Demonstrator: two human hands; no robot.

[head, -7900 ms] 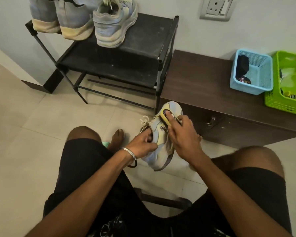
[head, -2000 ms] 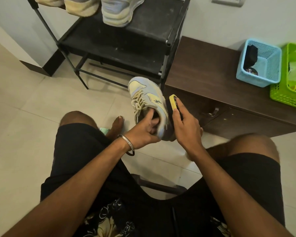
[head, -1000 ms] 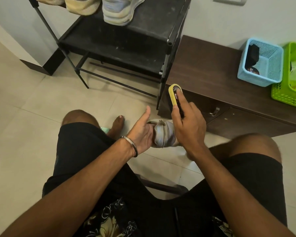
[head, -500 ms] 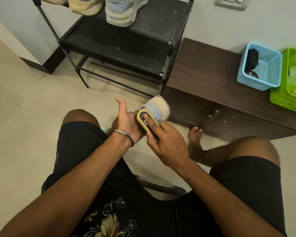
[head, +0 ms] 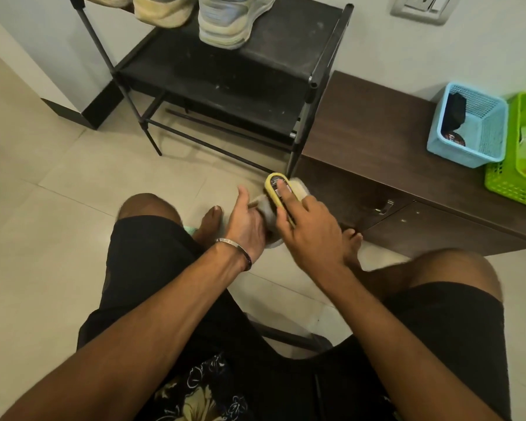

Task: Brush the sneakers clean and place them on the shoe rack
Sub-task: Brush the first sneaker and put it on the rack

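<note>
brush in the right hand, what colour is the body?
Yellow, with a dark label on top; the head view shows the brush clearly.

I see a dark brown worktop (head: pixel 377 129) against the wall, carrying 2 baskets side by side: a blue basket (head: pixel 480 147) holding something black, and a green basket (head: pixel 510 180). A wall socket (head: pixel 419 7) sits above, pale floor tiles (head: pixel 43 208) below.

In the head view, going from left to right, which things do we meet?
Shoe rack → left hand → yellow brush held by the right hand → dark wooden cabinet → blue basket → green basket.
</note>
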